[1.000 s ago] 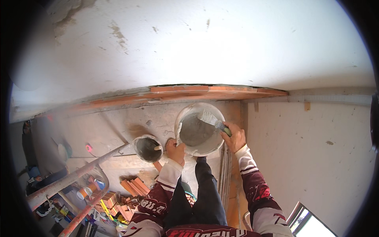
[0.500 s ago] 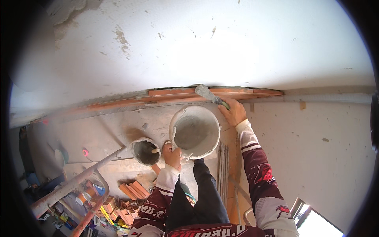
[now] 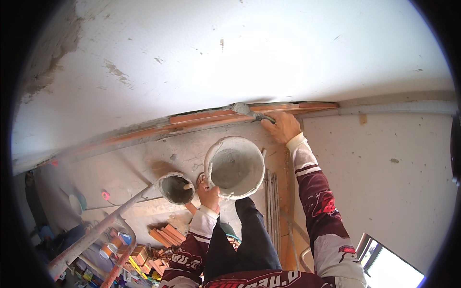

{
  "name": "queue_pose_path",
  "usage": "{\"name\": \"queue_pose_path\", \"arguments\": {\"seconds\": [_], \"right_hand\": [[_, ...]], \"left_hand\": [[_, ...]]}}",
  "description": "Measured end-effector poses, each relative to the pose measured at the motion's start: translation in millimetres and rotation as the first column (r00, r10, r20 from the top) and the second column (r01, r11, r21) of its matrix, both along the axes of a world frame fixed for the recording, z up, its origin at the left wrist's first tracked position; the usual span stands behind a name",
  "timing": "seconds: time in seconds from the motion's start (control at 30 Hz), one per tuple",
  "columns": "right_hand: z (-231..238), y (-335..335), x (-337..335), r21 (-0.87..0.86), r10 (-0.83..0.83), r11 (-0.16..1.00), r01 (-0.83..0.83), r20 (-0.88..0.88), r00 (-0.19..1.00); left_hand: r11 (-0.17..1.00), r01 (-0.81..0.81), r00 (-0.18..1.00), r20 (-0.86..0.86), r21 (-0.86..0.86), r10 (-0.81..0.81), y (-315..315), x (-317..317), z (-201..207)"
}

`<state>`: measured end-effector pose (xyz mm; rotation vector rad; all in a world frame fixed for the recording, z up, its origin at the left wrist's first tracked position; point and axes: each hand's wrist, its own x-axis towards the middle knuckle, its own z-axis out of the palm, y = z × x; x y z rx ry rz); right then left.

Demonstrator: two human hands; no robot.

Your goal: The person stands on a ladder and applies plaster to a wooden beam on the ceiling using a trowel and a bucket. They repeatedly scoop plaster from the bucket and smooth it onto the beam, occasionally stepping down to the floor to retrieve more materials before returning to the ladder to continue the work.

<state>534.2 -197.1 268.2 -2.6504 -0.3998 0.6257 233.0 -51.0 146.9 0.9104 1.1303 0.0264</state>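
My left hand (image 3: 210,196) grips the rim of a white bucket (image 3: 235,167) with grey mortar inside, held up in front of me. Raised above it, my right hand (image 3: 284,126) holds a trowel (image 3: 248,111) loaded with grey mortar. The trowel's blade presses into the gap where the orange brick course (image 3: 201,118) meets the white ceiling (image 3: 230,53). Both arms wear dark red patterned sleeves with white cuffs.
A second, darker bucket (image 3: 176,188) stands below on the left. A scaffold rail (image 3: 96,233) runs across the lower left above stacked bricks (image 3: 162,235) and clutter on the floor. A plastered wall (image 3: 384,182) fills the right, with a window opening (image 3: 389,266) at its lower edge.
My right hand has lifted the trowel out of the white bucket and up to the brick course under the ceiling. The view has tilted upward and the bucket sits lower in it.
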Motion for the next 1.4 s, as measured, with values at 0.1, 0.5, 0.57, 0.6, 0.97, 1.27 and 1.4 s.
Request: {"name": "queue_pose_path", "arguments": {"seconds": [0.1, 0.5, 0.57, 0.6, 0.97, 1.27, 1.4], "right_hand": [[14.5, -3.1, 3.3, -0.018, -0.025, 1.0, 0.024, -0.059, 0.998], [11.4, -51.8, 32.1, -0.007, -0.031, 0.999, 0.031, 0.025, 0.999], [9.3, -62.2, 37.7, 0.005, -0.036, 0.999, 0.036, 0.032, 0.999], [10.5, -66.1, 39.5, -0.023, -0.04, 0.999, 0.041, 0.015, 0.999], [17.4, -111.7, 61.7, -0.064, -0.117, 0.991, 0.116, -0.009, 0.993], [27.8, -142.3, 77.4, -0.24, -0.16, 0.958, 0.159, 0.015, 0.987], [36.3, -147.7, 83.1, -0.264, -0.11, 0.959, 0.105, -0.004, 0.994]], "left_hand": [[0.998, 0.024, 0.999, 0.025, -0.051, -0.023, -1.7, 4.2, 3.9], [0.995, -0.039, 0.998, 0.038, -0.096, 0.043, -8.0, 9.8, -6.6], [0.994, -0.054, 0.999, -0.003, -0.09, 0.054, -12.0, 21.7, 14.9], [0.994, -0.06, 0.998, -0.023, -0.09, 0.058, -15.1, 25.9, 21.3], [0.993, 0.003, 1.0, -0.028, -0.117, -0.006, -20.0, 9.6, 17.0], [0.996, -0.016, 0.999, -0.053, -0.084, 0.012, -29.5, -7.2, 11.3], [0.993, 0.0, 0.996, -0.085, -0.122, -0.01, -29.0, -9.9, 10.8]]}}
